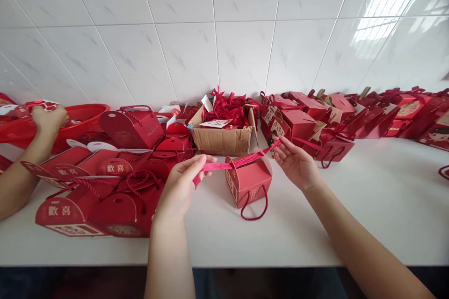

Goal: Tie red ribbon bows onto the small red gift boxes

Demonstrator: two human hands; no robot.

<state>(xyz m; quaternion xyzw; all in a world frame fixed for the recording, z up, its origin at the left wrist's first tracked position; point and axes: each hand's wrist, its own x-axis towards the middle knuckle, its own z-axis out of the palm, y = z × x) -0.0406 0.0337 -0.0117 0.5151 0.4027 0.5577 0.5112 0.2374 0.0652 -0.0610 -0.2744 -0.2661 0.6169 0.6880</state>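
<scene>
A small red gift box (253, 182) stands on the white table between my hands, its rope handle hanging down at the front. A bright red ribbon (221, 166) runs across the top of the box. My left hand (184, 182) pinches the ribbon's left end, left of the box. On the right, the other end is between the thumb and fingertips of my right hand (293, 161), just beyond the box's right flap. The ribbon is stretched nearly straight between both hands.
An open cardboard box (222, 141) of red ribbons and cards stands behind. Red boxes (122, 208) crowd the left, and more (336, 147) line the back right. Another person's hand (51, 119) is over a red basin (86, 114) at far left. The table (280, 238) ends in front.
</scene>
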